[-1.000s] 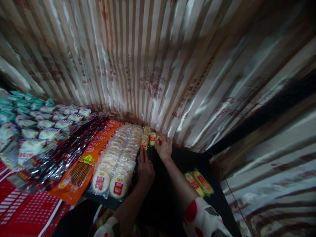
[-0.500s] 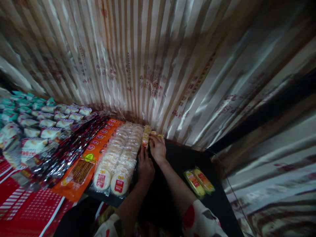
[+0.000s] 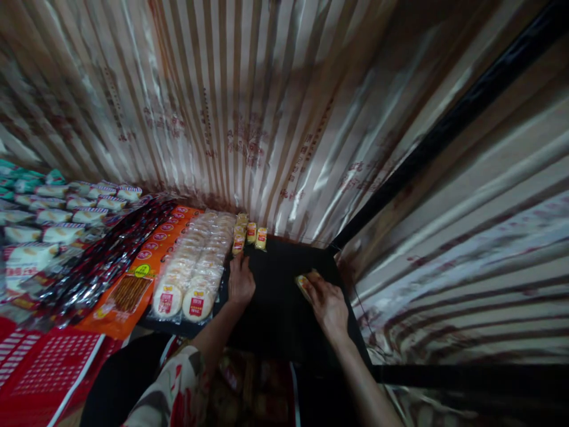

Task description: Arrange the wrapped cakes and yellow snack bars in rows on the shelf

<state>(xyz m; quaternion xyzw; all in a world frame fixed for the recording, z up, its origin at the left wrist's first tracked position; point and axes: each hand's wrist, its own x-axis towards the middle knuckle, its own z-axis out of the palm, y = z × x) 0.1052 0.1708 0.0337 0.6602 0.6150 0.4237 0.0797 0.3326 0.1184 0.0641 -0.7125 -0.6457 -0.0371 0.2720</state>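
My right hand (image 3: pixel 328 303) is closed over small yellow-wrapped snack packs (image 3: pixel 303 287) on the right part of the black tabletop (image 3: pixel 275 296). The fingers hide most of them, so how many it grips is unclear. At the near end of a short row of similar yellow packs (image 3: pixel 238 242), my left hand (image 3: pixel 242 281) has its fingers stretched forward, the tips at or touching the closest pack. Two more yellow packs (image 3: pixel 261 238) stand just right of that row, by the curtain. Directly left are two rows of clear-wrapped round white crackers (image 3: pixel 197 301).
Left of the crackers lie orange bags of stick snacks (image 3: pixel 128 293), dark shiny packets (image 3: pixel 106 252) and white snack bags (image 3: pixel 62 232). A red basket (image 3: pixel 53 362) is at lower left. A striped curtain (image 3: pixel 249 118) and a black pole (image 3: pixel 400 160) bound the back and right.
My right hand has left the packs at the back and moved right and nearer, onto the yellow packs there. My left hand stays by the row. The view has shifted right.
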